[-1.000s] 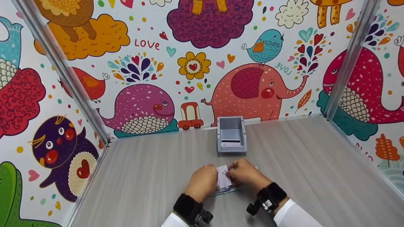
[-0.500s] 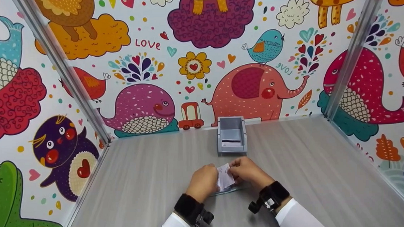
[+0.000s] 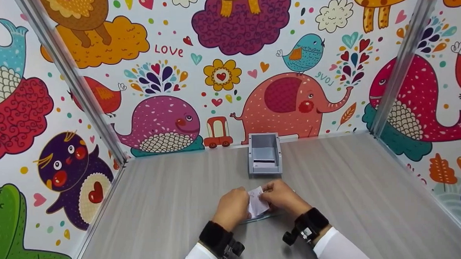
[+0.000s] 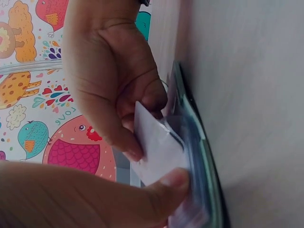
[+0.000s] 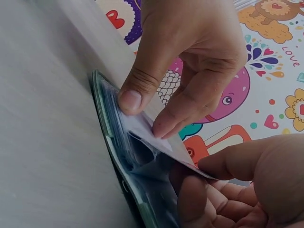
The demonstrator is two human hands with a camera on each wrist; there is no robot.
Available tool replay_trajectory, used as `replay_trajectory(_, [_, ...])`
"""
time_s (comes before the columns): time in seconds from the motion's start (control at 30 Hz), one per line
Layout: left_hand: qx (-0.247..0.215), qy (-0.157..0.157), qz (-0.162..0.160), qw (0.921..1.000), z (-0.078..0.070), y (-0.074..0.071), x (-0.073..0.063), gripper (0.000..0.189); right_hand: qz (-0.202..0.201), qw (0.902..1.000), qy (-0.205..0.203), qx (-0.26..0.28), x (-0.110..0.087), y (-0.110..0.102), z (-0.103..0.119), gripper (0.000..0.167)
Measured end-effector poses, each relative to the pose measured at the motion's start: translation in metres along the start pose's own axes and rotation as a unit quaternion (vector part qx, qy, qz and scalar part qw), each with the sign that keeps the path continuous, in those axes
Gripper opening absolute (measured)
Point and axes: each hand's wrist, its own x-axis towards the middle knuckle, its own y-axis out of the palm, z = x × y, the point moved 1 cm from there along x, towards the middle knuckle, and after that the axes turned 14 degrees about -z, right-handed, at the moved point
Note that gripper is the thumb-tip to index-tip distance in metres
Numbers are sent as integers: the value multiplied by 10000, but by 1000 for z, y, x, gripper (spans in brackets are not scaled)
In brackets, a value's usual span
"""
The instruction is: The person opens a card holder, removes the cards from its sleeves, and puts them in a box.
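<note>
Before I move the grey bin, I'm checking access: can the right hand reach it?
Probably yes: the grey bin stands just beyond the right hand, nothing visibly between, though that hand's grip is on the pale card.

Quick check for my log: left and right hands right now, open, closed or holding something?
Left hand: closed, pinching the white card beside the clear sleeves.
Right hand: closed, pinching the same card's edge.

A printed purple whale (image 3: 162,122) smiles from the far wall (image 3: 193,82), with a red car (image 3: 218,139) and a coral elephant (image 3: 282,119) to its right. Metal posts (image 3: 74,80) rise at both far corners of the grey table (image 3: 334,179), and a penguin (image 3: 67,162) brightens the left wall (image 3: 60,117).
</note>
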Motion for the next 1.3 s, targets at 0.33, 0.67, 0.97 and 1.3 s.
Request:
replay_trajectory(0.33, [37, -107, 123, 9999, -2, -1, 0, 37, -564, 9977, 102, -355, 6, -21, 4, 14])
replay_trajectory(0.67, [47, -198, 163, 9997, -3, 0, 2, 36, -1082, 9913, -335, -675, 13, -35, 15, 4])
replay_trajectory(0.97, [-127, -170, 262, 9994, -2, 3, 1, 35, -1761, 9711, -1110, -1171, 16, -36, 17, 6])
replay_trajectory(1.3, [-60, 33, 143, 9999, 1, 0, 0, 31, -2095, 9383, -1765, -2110, 25, -34, 38, 9])
